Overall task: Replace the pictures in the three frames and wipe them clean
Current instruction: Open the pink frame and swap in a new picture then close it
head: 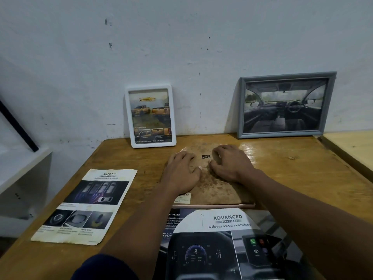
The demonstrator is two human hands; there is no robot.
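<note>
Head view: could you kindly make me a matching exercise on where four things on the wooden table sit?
1. white rounded picture frame
2. grey rectangular picture frame
3. brown-backed face-down frame
4. creased SAFETY paper leaflet

A. flat under left hand and right hand
B. leaning on wall, far right
C. flat, table left side
D. leaning on wall, further left

Pairs: 1-D, 2-B, 3-A, 4-C

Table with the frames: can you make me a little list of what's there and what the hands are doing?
white frame: leaning on wall, trucks picture inside
grey frame: leaning on wall, car-interior picture inside
third frame: face-down on table, brown back up
left hand: rests on that back
right hand: fingers bent, tips on that back
Safety sheet: flat, left of hands
Advanced sheet: flat, nearest the person
</note>
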